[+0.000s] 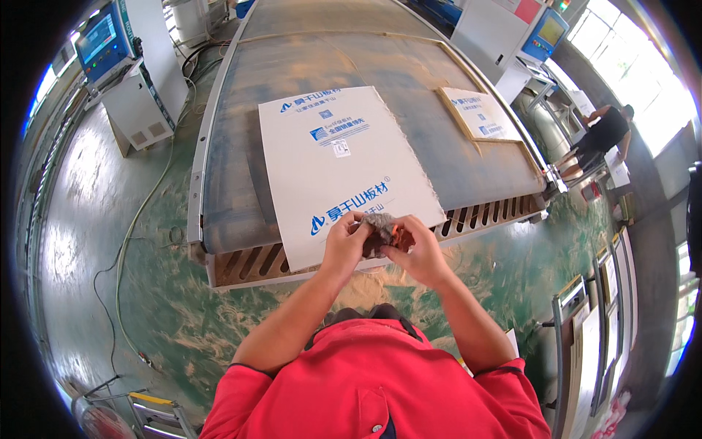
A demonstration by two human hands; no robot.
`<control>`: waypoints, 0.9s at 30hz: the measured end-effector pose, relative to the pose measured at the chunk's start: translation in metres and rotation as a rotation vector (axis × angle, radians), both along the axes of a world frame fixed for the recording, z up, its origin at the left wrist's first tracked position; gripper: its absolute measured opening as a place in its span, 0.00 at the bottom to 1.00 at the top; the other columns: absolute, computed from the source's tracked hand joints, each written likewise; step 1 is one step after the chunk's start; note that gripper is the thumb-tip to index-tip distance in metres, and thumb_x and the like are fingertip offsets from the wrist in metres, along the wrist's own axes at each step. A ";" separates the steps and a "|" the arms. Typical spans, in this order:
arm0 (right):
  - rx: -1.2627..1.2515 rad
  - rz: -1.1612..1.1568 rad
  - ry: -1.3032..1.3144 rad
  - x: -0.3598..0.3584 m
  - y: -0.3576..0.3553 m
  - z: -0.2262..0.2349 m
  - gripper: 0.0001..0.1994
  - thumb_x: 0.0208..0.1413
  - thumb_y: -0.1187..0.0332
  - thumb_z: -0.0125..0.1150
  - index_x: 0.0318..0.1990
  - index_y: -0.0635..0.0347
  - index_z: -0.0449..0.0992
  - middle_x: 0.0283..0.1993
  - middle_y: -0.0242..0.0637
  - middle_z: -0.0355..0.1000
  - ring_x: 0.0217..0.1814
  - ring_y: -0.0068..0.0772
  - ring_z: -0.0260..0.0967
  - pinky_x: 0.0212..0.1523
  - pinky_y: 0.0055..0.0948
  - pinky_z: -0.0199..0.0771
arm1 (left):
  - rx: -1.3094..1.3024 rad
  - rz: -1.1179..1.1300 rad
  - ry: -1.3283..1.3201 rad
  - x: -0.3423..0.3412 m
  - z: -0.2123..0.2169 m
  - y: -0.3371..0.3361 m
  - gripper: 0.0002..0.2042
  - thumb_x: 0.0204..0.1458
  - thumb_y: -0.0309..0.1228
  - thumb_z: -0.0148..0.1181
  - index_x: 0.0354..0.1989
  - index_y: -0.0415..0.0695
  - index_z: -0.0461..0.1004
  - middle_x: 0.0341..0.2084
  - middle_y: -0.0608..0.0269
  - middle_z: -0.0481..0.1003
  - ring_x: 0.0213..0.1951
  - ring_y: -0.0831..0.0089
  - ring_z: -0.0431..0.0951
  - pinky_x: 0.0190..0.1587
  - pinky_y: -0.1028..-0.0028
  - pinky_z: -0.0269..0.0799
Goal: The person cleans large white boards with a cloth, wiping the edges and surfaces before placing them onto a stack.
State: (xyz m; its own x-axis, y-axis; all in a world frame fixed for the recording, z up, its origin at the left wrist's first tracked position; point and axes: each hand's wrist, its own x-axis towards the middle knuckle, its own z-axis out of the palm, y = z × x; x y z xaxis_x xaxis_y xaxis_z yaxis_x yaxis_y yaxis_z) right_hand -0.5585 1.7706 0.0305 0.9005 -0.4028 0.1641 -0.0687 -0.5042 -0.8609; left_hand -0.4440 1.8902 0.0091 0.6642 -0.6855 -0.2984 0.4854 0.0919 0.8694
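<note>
Far left, one control cabinet [139, 106], one lit screen [97, 38]. Centre: one worktop [307, 44], bearing two printed boards. Larger pale board [351, 164]: blue lettering and logos in several groups, one small white label [341, 148]. At its near edge, one grey, fuzzy bundle [378, 219], orange showing on its right; left hand [342, 247] pinching one side, right hand [418, 252] gripping the other. Smaller board [482, 110] farther right, blue print too. Then a second cabinet [493, 36], one co-worker [608, 132].
</note>
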 end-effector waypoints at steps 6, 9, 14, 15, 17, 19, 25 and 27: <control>-0.596 -0.075 -0.205 0.022 0.024 -0.005 0.22 0.40 0.78 0.63 0.47 0.61 0.72 0.47 0.44 0.67 0.47 0.49 0.65 0.47 0.39 0.69 | -0.285 0.015 0.303 0.012 -0.007 0.020 0.09 0.58 0.30 0.53 0.45 0.43 0.67 0.39 0.62 0.73 0.39 0.75 0.76 0.39 0.77 0.70; -0.615 -0.031 -0.185 0.022 0.042 -0.005 0.24 0.41 0.75 0.64 0.51 0.60 0.72 0.53 0.46 0.66 0.53 0.52 0.63 0.54 0.42 0.65 | -0.189 0.087 0.182 0.006 -0.003 0.027 0.11 0.56 0.29 0.56 0.45 0.42 0.66 0.38 0.63 0.74 0.37 0.75 0.76 0.38 0.76 0.71; -0.401 -0.029 -0.198 0.024 0.045 -0.004 0.23 0.46 0.75 0.63 0.53 0.63 0.70 0.53 0.47 0.67 0.55 0.49 0.64 0.55 0.39 0.64 | -0.188 0.082 0.148 0.013 -0.021 0.045 0.08 0.58 0.30 0.54 0.42 0.41 0.69 0.34 0.63 0.75 0.35 0.76 0.76 0.36 0.76 0.71; -0.339 -0.038 -0.198 0.029 0.045 -0.004 0.23 0.47 0.75 0.62 0.54 0.64 0.69 0.53 0.47 0.67 0.56 0.48 0.64 0.55 0.39 0.64 | -0.202 0.037 0.134 0.015 -0.021 0.047 0.07 0.58 0.30 0.53 0.42 0.40 0.70 0.34 0.63 0.75 0.35 0.76 0.75 0.38 0.76 0.71; -0.219 -0.059 -0.174 0.034 0.044 -0.006 0.23 0.49 0.74 0.61 0.55 0.65 0.68 0.54 0.45 0.67 0.56 0.44 0.64 0.56 0.39 0.64 | -0.330 -0.044 0.073 0.012 -0.006 0.052 0.07 0.60 0.28 0.51 0.43 0.40 0.70 0.35 0.64 0.75 0.37 0.75 0.75 0.44 0.77 0.69; 0.209 -0.003 -0.107 0.034 0.047 -0.015 0.20 0.56 0.76 0.55 0.57 0.66 0.65 0.54 0.41 0.67 0.55 0.35 0.66 0.53 0.34 0.69 | -0.318 -0.026 0.074 0.011 -0.003 0.056 0.07 0.59 0.27 0.52 0.42 0.41 0.73 0.34 0.67 0.74 0.37 0.77 0.72 0.44 0.76 0.67; 0.739 0.013 -0.071 0.021 0.059 -0.027 0.17 0.56 0.81 0.53 0.54 0.69 0.65 0.51 0.41 0.69 0.51 0.29 0.69 0.51 0.32 0.74 | -0.042 -0.175 -0.417 0.017 -0.009 0.074 0.15 0.55 0.27 0.57 0.51 0.40 0.71 0.45 0.57 0.73 0.47 0.69 0.72 0.52 0.71 0.64; 0.769 0.027 -0.087 0.023 0.066 -0.023 0.17 0.55 0.81 0.53 0.53 0.72 0.66 0.49 0.42 0.71 0.49 0.31 0.71 0.51 0.33 0.75 | 0.185 0.033 -0.854 0.011 -0.032 0.074 0.16 0.52 0.27 0.59 0.51 0.43 0.71 0.53 0.52 0.67 0.53 0.59 0.67 0.57 0.64 0.60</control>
